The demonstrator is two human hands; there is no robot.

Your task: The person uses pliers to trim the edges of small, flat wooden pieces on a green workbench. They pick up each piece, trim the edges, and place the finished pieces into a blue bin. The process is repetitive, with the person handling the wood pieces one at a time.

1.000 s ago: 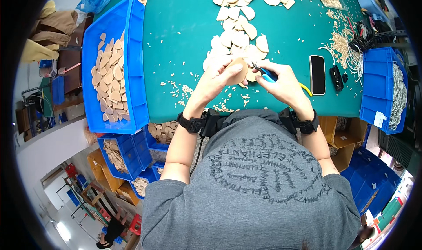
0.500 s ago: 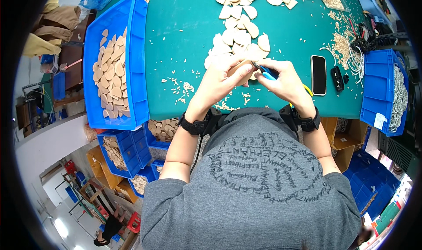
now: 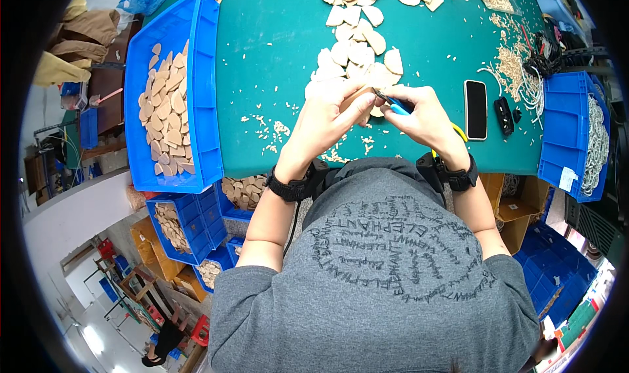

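My left hand (image 3: 322, 118) is closed around a flat tan wooden piece (image 3: 360, 99), mostly covered by the fingers. In my right hand (image 3: 422, 118) are pliers (image 3: 398, 107) with blue and yellow handles. Their dark jaws meet the edge of the piece near my left thumb; whether they grip anything there is too small to tell. Just beyond both hands lies a heap of pale rounded wooden pieces (image 3: 360, 53), which runs away toward the far side of the green table (image 3: 275, 65).
A blue bin (image 3: 208, 91) of wooden pieces stands at the left. To the right lie a phone (image 3: 476, 111), a small black device (image 3: 503, 116) and a pile of wood bits (image 3: 510, 65). Another blue bin (image 3: 563, 134) holds pale cords. Small wood scraps (image 3: 275, 134) lie near me.
My hands have moved only very slightly, with the pliers still at the wooden piece. Nothing else on the table has visibly moved.
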